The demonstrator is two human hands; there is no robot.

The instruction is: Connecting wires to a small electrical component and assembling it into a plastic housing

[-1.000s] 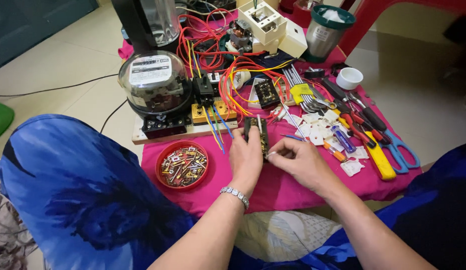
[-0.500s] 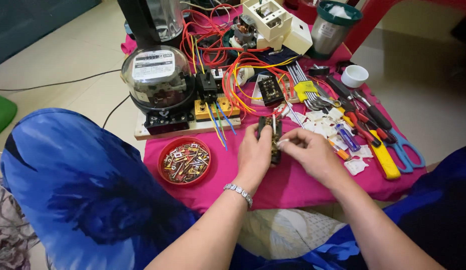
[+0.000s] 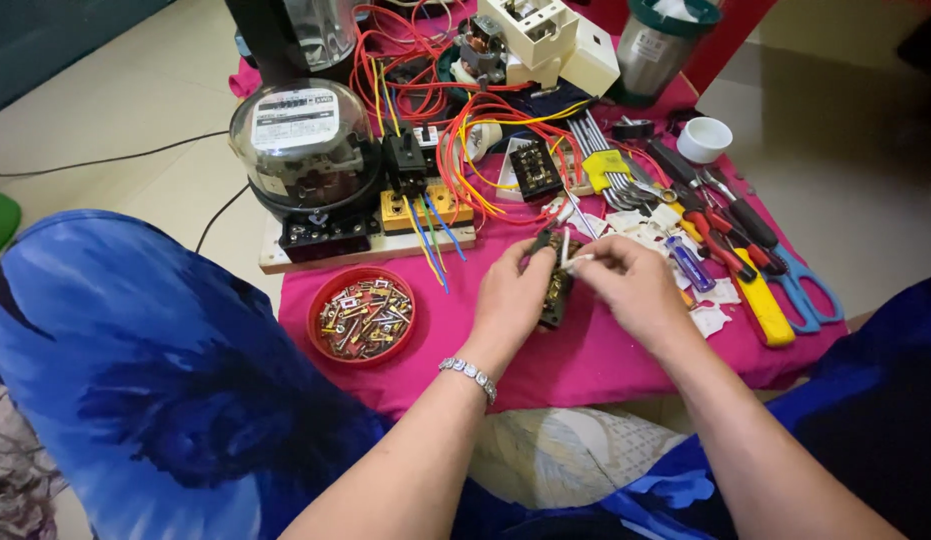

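My left hand [image 3: 513, 297] grips a small dark electrical component [image 3: 556, 288] with brass contacts, held upright over the pink cloth [image 3: 465, 350]. Facing it, my right hand [image 3: 633, 283] pinches a thin white piece [image 3: 577, 261] against the component's top. A bracelet circles my left wrist. A red lid [image 3: 363, 318] full of screws lies left of my hands.
A wooden board [image 3: 370, 245] carries a glass-domed electric meter [image 3: 303, 148], breakers and red, orange and blue wires. To the right lie hex keys [image 3: 605, 165], screwdrivers, a yellow knife [image 3: 763, 308], blue scissors [image 3: 807, 290], paper scraps, a white cup [image 3: 704, 139]. My blue-clad knees flank the cloth.
My hands have stayed together on the component, with the right fingers shifting at its top; the view has shifted slightly.
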